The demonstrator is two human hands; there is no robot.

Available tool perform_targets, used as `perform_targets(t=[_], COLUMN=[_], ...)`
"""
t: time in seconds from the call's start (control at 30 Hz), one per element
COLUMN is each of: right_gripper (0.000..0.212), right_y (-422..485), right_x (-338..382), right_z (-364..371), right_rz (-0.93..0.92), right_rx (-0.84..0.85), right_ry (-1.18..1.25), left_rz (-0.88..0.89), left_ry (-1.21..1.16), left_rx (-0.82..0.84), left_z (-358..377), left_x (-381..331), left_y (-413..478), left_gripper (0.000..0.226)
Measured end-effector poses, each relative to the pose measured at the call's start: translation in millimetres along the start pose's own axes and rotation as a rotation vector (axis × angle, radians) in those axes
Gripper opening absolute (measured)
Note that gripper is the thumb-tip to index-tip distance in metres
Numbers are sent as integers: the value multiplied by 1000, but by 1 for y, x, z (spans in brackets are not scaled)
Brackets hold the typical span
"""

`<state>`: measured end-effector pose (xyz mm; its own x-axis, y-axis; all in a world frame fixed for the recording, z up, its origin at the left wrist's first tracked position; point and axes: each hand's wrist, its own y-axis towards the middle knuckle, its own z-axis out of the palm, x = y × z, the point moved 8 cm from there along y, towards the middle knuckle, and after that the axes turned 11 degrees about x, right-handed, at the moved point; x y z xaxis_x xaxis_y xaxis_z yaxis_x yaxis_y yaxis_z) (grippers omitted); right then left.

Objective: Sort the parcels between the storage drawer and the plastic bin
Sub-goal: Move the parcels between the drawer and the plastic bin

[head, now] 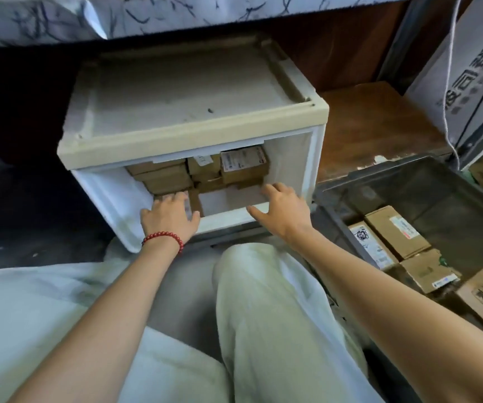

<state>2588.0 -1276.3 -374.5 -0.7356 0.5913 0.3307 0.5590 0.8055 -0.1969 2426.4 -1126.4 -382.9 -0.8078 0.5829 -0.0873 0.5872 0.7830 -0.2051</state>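
The brown cardboard parcels point(176, 177) are stacked at the back of the white plastic storage drawer point(289, 167). They fill it from the left wall most of the way to the right. Their long sides run across the opening, left to right as you face them. The upper right one, a brown box with a white label point(243, 167), turns its labelled face towards you. Low in front of the stack, between your hands, lies a pale flat patch with a brown edge point(228, 200). I cannot tell whether it is a flat parcel or the drawer's bare floor.

Your left hand point(170, 213), the one with the red bead bracelet point(163, 238), lies flat with straight fingers. Its tips are at the lower left of the stack, and it grips nothing. Your right hand point(282, 207) is spread as well, thumb out over the front lip and fingertips at the stack's lower right. It is clasped round nothing that shows. The stack lies straight ahead of both hands and a little above them, about equally near to each.

The dark grey plastic bin point(408, 175) stands just right of the drawer, with more cardboard boxes point(397, 231) lying in its near end. So your right hand is probably the better placed to carry anything bound for the bin. The stack looks tightly packed, so drawing out a lower parcel may drag down those above it.
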Motion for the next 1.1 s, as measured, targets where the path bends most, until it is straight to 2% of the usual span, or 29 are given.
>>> perform_targets(t=[0.3, 0.53, 0.67, 0.77, 0.97, 1.1], right_gripper=[59, 46, 42, 41, 52, 50], right_y=[61, 109, 137, 151, 166, 172], right_x=[26, 40, 41, 46, 64, 70], right_z=[49, 73, 96, 110, 142, 151], right_rz=[-18, -65, -53, -46, -51, 2], right_rx=[153, 215, 291, 329, 491, 507], right_ry=[-37, 6, 56, 136, 118, 264], left_rz=[-97, -92, -170, -188, -277, -333], left_ry=[-39, -7, -125, -170, -326, -409], left_rx=[99, 153, 227, 205, 194, 232], left_z=[41, 62, 89, 96, 108, 117], left_x=[45, 50, 62, 69, 85, 86], left_y=[44, 96, 125, 135, 145, 148], left_gripper=[56, 65, 69, 68, 63, 59])
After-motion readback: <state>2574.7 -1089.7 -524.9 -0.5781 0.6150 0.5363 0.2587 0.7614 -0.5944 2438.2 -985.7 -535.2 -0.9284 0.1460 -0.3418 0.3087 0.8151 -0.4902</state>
